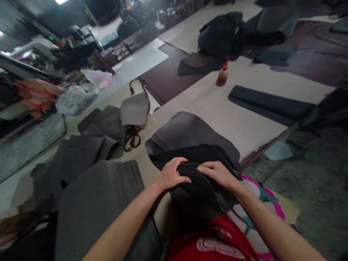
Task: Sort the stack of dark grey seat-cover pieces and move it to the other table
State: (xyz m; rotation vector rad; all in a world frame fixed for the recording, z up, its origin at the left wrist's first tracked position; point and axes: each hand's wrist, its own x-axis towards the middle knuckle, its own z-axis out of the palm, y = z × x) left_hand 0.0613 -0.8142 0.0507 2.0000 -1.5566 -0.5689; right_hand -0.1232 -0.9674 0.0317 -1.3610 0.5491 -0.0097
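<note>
Presently gripping layered dark sheets (203, 185) between left hand (171, 175) and right hand (219, 174), at the near right edge of the table (195, 99). Might skew the layers if pinching unevenly, or spill loose ones rightward toward the floor (310, 170) if loosening either grip.

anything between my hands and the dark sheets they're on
Nothing visible: the left hand and right hand both touch the dark sheets directly. The red-tipped bottle stands well beyond the sheets on the table, not between them and either hand.
</note>
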